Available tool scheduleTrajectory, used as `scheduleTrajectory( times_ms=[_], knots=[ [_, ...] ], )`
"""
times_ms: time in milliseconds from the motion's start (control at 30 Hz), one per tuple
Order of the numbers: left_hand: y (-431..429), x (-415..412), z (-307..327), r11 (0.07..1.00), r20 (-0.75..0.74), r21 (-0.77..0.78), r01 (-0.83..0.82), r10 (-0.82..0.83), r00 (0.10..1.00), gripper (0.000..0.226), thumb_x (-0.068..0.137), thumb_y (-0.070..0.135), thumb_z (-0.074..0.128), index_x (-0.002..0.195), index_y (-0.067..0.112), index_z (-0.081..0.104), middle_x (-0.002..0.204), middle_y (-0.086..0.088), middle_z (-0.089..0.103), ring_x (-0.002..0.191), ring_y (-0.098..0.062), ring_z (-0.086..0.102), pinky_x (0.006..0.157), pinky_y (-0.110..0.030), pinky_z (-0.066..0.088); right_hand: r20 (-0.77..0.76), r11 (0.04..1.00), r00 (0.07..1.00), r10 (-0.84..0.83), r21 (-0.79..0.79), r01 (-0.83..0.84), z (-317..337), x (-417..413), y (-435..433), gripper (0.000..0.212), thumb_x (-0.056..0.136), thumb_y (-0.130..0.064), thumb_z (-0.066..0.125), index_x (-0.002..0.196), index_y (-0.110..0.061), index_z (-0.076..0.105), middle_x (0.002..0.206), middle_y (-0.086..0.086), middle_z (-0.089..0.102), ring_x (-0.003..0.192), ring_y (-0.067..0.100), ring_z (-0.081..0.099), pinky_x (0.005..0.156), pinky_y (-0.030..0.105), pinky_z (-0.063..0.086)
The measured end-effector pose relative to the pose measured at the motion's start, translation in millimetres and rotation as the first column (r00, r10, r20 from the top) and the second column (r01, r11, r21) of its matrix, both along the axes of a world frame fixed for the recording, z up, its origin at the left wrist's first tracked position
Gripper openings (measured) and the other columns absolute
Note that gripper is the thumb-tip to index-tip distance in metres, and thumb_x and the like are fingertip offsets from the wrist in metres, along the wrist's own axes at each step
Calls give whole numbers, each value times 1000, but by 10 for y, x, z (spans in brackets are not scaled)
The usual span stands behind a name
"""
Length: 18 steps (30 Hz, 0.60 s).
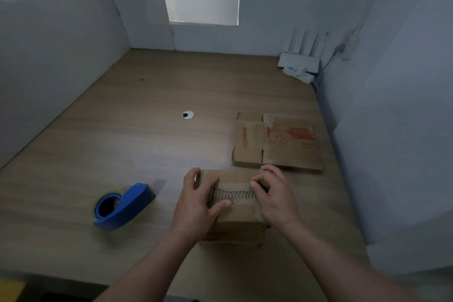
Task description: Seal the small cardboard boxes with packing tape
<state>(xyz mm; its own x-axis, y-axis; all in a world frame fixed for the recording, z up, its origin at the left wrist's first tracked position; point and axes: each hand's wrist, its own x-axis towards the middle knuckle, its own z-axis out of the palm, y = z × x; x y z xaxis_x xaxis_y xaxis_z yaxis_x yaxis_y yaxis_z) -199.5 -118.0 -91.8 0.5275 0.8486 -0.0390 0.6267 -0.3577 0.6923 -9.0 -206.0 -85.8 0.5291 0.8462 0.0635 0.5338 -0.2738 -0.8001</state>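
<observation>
Steadies the small cardboard box (239, 214) on the wooden desk (147, 135), close to the near edge and a little right of centre, just in front of the flattened box (277, 142) and well apart from the blue tape dispenser (123, 206) lying to the left. Wraps the left hand (196, 203) round the box's left side, fingers curled over the far-left corner, thumb laid across the top on the torn strip of bare corrugation. Curls the right hand (272, 196) down onto the right end of the same strip, fingertips bunched there, pressing or pinching at the flap; cannot tell which. Looks like a hold meant to squeeze the top flaps together and level them, closing the seam ahead of taping. Leaves the dispenser within easy reach of the left hand, probably for that very reason, with no hand on it yet. Holds the box upright, closed top facing up toward the camera, a side wall turned toward the person. Sets the seam and its ragged strip running left to right across the body, from one hand to the other. Reads the long axis only with doubt: seems to run away from the person, crosswise to the seam, possibly just stretched by the wide lens. Calls next, most likely, for a strip of tape laid along that seam, left to right, with some overhang down both side walls
</observation>
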Motion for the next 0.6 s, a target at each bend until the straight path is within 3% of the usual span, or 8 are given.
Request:
scheduleTrajectory(
  times_ms=[167, 300, 433, 600],
  knots=[
    [123, 54, 15, 997, -28, -52, -60, 59, 998, 57, 83, 54, 70, 132, 32, 53, 153, 19, 8, 138, -22, 36, 104, -44, 50, -14, 986, 996, 89, -144, -90, 66, -27, 166, 13, 97, -36, 59, 102, -25, 61, 153, -5, 35, 139, 8, 33, 105, 26, 37],
    [175, 56, -10, 997, -27, -43, -69, 68, 997, 56, 82, 56, 70, 129, 31, 53, 151, 19, 10, 133, -21, 40, 101, -42, 52, -1, 978, 994, 110, -178, -109, 36, -93, 155, 27, 96, -44, 58, 116, -26, 51, 162, -14, 11, 142, 12, 29, 105, 32, 42],
    [141, -15, -30, 998, -9, -30, -49, 49, 999, 57, 81, 55, 71, 129, 30, 53, 152, 18, 10, 130, -18, 40, 98, -41, 54, 32, 989, 998, 53, -137, -48, -11, -207, 105, 20, 95, -40, 61, 108, -31, 48, 158, -17, 15, 137, 10, 35, 102, 34, 50],
    [45, -119, -223, 992, -72, -118, -35, 27, 997, 48, 85, 45, 72, 127, 33, 53, 153, 19, 6, 134, -17, 39, 104, -38, 50, -12, 970, 994, 106, -221, -106, -269, -201, 12, 14, 95, -35, 61, 90, -32, 49, 154, -11, 26, 139, 8, 33, 103, 27, 41]
  ],
)
